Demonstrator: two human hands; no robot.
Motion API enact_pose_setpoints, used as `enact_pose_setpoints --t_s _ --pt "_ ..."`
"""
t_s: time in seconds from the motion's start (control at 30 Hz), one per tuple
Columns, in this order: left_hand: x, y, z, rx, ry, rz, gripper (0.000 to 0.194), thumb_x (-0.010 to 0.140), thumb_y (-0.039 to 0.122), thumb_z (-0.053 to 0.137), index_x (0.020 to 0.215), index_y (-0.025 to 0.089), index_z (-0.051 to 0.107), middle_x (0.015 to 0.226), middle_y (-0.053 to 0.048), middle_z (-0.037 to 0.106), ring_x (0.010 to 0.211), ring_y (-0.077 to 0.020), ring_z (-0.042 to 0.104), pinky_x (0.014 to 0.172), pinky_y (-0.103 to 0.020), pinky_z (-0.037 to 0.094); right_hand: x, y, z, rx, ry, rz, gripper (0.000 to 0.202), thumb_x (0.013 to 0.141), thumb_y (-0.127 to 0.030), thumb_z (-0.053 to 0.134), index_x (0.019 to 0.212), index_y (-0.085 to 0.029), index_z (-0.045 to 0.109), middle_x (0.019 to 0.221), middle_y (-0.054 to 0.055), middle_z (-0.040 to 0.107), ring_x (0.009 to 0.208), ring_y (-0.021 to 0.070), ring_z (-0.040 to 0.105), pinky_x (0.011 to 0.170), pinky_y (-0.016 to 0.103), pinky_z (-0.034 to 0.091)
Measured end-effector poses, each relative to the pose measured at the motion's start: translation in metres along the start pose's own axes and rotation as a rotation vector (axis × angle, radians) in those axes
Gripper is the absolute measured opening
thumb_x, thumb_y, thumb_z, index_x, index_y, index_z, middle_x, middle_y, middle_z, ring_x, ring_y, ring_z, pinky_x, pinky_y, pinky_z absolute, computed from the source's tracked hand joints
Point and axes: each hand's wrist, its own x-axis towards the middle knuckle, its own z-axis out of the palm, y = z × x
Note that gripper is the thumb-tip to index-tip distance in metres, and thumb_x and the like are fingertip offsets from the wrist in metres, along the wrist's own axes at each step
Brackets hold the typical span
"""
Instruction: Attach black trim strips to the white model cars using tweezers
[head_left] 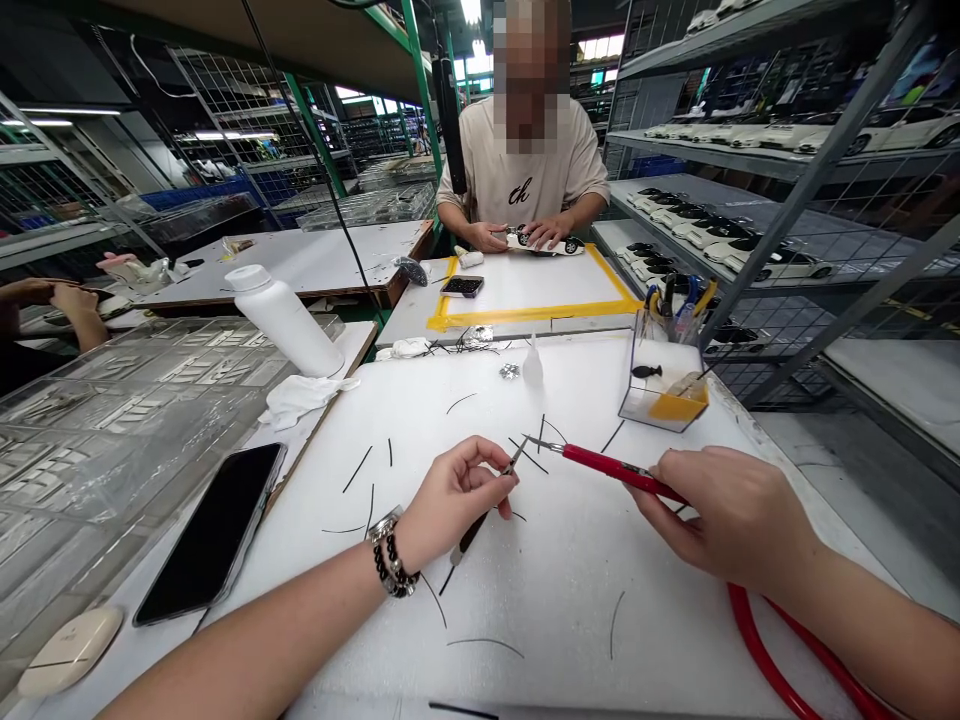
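Observation:
My left hand (469, 485) pinches a slim dark-handled tool (471, 535) with a pointed metal tip, between thumb and fingers. My right hand (724, 510) is closed around a red-handled tool (611, 467) with a thin, pointed metal end. Both tips come close together above the white work surface (555, 590); whether they touch, I cannot tell. Short black strands lie scattered around my hands, among them one strand (358, 469) to the left and another (613, 436) beyond the red tool. Red curved handles (750, 640) show below my right wrist.
A clear holder (664, 390) with tools stands back right. Near the far edge are a small translucent bottle (532, 365) and silver bits (510, 371). Leftward lie a phone (214, 535), white cloth (300, 400) and tilted white bottle (285, 320). A co-worker (525, 190) handles a model car opposite.

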Motion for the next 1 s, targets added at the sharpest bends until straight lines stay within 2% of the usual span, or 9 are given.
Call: enact_pose_setpoints --t_s 0.17,0.4,0.5,0.63,0.77,0.87,1.0 --pt "-0.002 0.006 0.001 -0.166 -0.033 0.008 0.023 0.072 0.026 0.07 0.082 0.014 0.054 0.072 0.001 0.063 0.047 -0.0092 0.059 0.05 -0.02 0.042 0.001 0.004 0.001 -0.145 0.009 0.046 0.031 0.088 -0.026 0.051 0.059 -0.017 0.044 0.046 -0.004 0.039 0.041 0.0101 0.035 0.046 0.024 0.023" --pt "0.0 0.012 0.003 -0.273 0.019 -0.045 0.025 0.068 0.024 0.071 0.081 0.014 0.052 0.069 0.001 0.063 0.047 -0.0089 0.059 0.051 -0.02 0.047 -0.002 -0.002 -0.002 0.038 0.042 0.011 0.023 0.086 -0.023 0.055 0.064 -0.016 0.051 0.05 -0.002 0.046 0.046 0.0112 0.04 0.047 0.024 0.027" --pt "0.0 0.012 0.003 -0.29 0.02 -0.075 0.027 0.067 0.025 0.072 0.081 0.014 0.052 0.068 0.001 0.063 0.049 -0.011 0.062 0.051 -0.02 0.046 -0.001 -0.002 -0.001 0.021 0.021 0.008 0.025 0.086 -0.023 0.054 0.063 -0.017 0.05 0.05 -0.002 0.045 0.045 0.011 0.038 0.047 0.025 0.026" --pt "0.001 0.011 0.002 -0.297 0.007 -0.099 0.027 0.072 0.03 0.067 0.087 0.015 0.051 0.064 0.0 0.063 0.053 -0.0147 0.065 0.05 -0.02 0.043 0.001 0.001 0.0 -0.119 0.038 0.037 0.031 0.087 -0.026 0.052 0.059 -0.017 0.045 0.046 -0.003 0.039 0.042 0.0102 0.035 0.045 0.025 0.024" --pt "0.001 0.012 0.003 -0.285 0.015 -0.111 0.027 0.077 0.03 0.062 0.095 0.014 0.05 0.065 -0.002 0.065 0.055 -0.0158 0.066 0.051 -0.021 0.044 -0.001 0.001 -0.001 0.001 0.059 0.012 0.023 0.087 -0.024 0.055 0.066 -0.016 0.05 0.051 -0.002 0.047 0.046 0.0111 0.041 0.048 0.025 0.028" --pt "0.0 0.012 0.003 -0.285 -0.022 -0.122 0.026 0.077 0.029 0.061 0.095 0.014 0.05 0.064 -0.002 0.065 0.053 -0.0156 0.065 0.052 -0.022 0.045 -0.001 0.0 0.0 0.037 0.034 -0.035 0.022 0.088 -0.022 0.054 0.066 -0.016 0.05 0.053 -0.002 0.049 0.047 0.0115 0.042 0.049 0.026 0.028" --pt "0.0 0.01 0.001 -0.334 -0.099 -0.111 0.024 0.077 0.027 0.059 0.095 0.015 0.049 0.059 0.0 0.064 0.045 -0.0147 0.061 0.048 -0.024 0.047 0.0 0.001 0.001 -0.06 0.064 0.022 0.029 0.088 -0.024 0.055 0.061 -0.017 0.045 0.048 -0.003 0.042 0.044 0.0109 0.038 0.046 0.025 0.026"
